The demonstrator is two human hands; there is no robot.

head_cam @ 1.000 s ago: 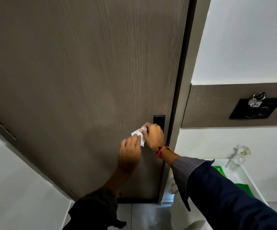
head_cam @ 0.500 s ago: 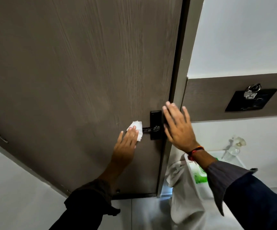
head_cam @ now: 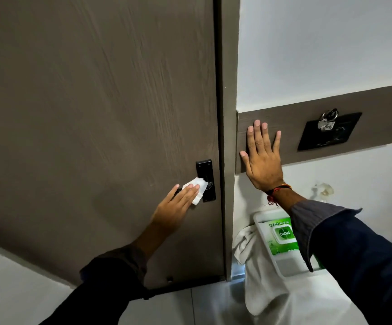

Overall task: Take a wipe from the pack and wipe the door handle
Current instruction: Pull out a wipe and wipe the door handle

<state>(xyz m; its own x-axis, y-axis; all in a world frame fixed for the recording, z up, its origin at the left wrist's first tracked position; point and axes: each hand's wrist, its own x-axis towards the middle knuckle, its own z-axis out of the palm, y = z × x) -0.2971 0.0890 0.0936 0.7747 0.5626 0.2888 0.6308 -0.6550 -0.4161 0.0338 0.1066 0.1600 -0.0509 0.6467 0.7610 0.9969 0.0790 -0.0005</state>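
A black door handle plate (head_cam: 204, 170) sits at the right edge of the brown door (head_cam: 96, 113). My left hand (head_cam: 176, 207) presses a folded white wipe (head_cam: 196, 188) over the lever, which is mostly hidden under wipe and fingers. My right hand (head_cam: 261, 158) rests flat with fingers spread on the brown wall panel (head_cam: 378, 106) right of the door frame, holding nothing. A green and white wipe pack (head_cam: 278, 235) lies in a white tray (head_cam: 291, 268) below my right forearm.
A black wall plate (head_cam: 328, 132) with keys (head_cam: 327, 121) hanging from it is mounted on the panel to the right. A white cloth (head_cam: 258, 277) hangs beside the tray. A clear bottle (head_cam: 322, 190) stands against the white wall.
My right hand left the handle and moved right onto the wall panel, fingers spread. My left hand slid the wipe right over the lever. The view shifted right, showing the wipe pack.
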